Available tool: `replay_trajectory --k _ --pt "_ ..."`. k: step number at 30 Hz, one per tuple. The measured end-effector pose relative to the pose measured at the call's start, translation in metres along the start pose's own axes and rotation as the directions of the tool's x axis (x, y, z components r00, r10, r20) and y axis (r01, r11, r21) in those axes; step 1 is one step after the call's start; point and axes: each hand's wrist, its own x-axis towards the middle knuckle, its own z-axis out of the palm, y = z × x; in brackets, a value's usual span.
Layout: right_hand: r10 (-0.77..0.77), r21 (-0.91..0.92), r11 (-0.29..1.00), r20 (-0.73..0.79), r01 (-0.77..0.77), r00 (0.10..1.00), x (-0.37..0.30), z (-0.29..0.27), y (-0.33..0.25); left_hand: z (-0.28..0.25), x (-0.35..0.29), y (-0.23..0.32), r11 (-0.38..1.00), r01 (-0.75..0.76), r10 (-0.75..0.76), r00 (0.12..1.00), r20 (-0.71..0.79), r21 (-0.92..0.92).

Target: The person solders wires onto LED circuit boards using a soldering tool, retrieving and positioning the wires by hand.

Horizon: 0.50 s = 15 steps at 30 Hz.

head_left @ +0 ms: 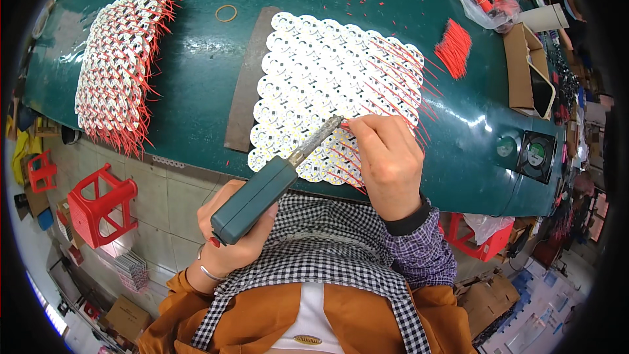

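Observation:
A sheet of joined round white LED circuit boards lies in front of me, with thin red wires sticking out along its right part. My left hand is wrapped round the dark green body of a soldering iron. Its greyish metal barrel slants up and right over the sheet, and its tip is close to my right fingertips. My right hand is pinched at a red wire at the sheet's lower right part; the fingers hide most of that wire.
A grey-brown plate shows under the sheet's left side on the green table. A stack of wired LED sheets stands left. Loose red wires, a cardboard box and a small fan lie right. A rubber band lies beyond.

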Motion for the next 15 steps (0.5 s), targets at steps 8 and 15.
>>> replay_trajectory --k 8,15 --pt "0.036 0.001 0.999 -0.003 -0.036 0.999 0.001 -0.002 -0.002 -0.002 -0.018 -0.012 0.996 0.073 -0.074 0.997 -0.022 -0.047" --pt "0.062 0.047 0.997 -0.043 -0.060 0.997 0.011 -0.029 -0.001 -0.005 -0.015 -0.010 0.995 0.085 -0.087 0.995 -0.042 -0.046"
